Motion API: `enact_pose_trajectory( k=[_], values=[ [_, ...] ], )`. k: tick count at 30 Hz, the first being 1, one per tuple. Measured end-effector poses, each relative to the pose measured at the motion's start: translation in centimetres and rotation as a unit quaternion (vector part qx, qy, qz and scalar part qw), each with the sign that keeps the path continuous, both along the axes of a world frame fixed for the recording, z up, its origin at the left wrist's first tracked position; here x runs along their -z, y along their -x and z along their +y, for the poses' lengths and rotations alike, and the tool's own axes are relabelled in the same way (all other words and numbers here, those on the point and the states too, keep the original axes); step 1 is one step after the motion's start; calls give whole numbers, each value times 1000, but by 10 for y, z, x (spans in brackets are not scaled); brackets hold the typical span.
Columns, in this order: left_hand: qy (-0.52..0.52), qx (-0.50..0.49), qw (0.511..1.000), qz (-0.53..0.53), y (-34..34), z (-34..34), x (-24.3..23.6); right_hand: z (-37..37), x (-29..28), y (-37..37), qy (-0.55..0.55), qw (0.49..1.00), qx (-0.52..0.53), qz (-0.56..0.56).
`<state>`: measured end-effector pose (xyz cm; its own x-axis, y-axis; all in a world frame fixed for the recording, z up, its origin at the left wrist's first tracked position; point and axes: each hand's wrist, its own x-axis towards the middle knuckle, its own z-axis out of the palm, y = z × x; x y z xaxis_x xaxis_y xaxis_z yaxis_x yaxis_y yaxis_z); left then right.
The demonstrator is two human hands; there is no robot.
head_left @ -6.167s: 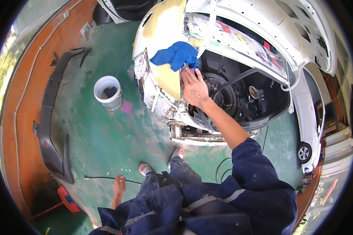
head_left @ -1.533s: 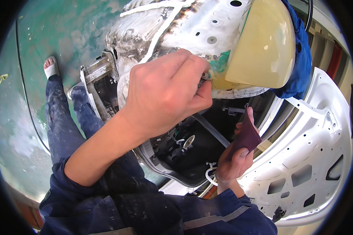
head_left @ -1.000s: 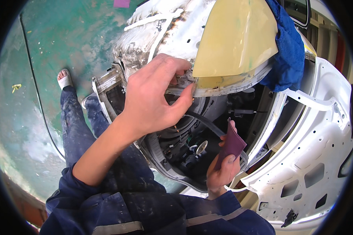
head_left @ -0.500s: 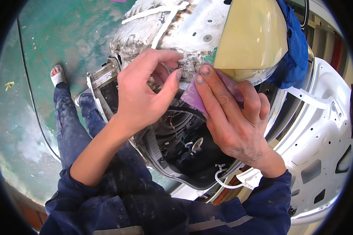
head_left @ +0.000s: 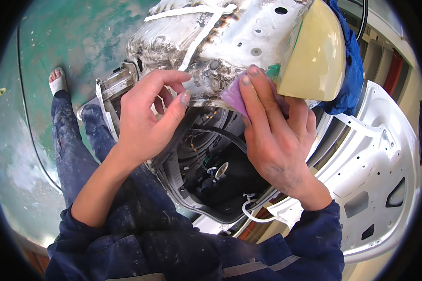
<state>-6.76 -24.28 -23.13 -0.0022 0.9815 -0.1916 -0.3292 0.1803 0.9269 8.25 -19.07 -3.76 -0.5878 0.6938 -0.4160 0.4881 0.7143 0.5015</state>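
Observation:
My right hand (head_left: 279, 147) grips a folded purple sheet of sandpaper (head_left: 234, 95), two fingers laid along its top and the others bent beside it. The sandpaper lies against the edge of a bare, worn metal body panel (head_left: 225, 40), beside a glossy yellow-beige rounded part (head_left: 316, 51). To the left, my left hand (head_left: 145, 117) hovers over the panel's near edge, its fingers loosely curled and the thumb apart from the forefinger. Nothing shows in it. What lies under my right fingers is hidden.
Below my hands is a dark open cavity (head_left: 220, 196) with wiring. A blue cloth (head_left: 349, 70) hangs behind the yellow-beige part. A white panel with cutouts (head_left: 380, 178) stands at right. A black cable (head_left: 33, 126) runs across the green floor (head_left: 91, 37) at left.
My right hand and the sandpaper have shifted slightly on the panel, away from the yellow-beige part's lower edge toward its left side. My left hand has moved a little left. The view has shifted too.

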Motion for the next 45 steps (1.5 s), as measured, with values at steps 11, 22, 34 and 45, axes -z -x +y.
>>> enact_pose_trajectory(
  k=[11, 22, 34, 45],
  values=[
    [10, 40, 999, 13, 11, -1, -6, -10, -20, -8, 21, 999, 19, -26],
    [63, 40, 997, 1, 6, -13, 9, 6, 10, 1, 42, 995, -86, 11],
    [45, 48, 998, -4, 12, -15, 10, 11, 17, 11, 70, 993, -93, -12],
    [-153, -23, 974, 168, -14, -1, 40, -5, 1, 8, 75, 992, -93, -26]
  ],
)
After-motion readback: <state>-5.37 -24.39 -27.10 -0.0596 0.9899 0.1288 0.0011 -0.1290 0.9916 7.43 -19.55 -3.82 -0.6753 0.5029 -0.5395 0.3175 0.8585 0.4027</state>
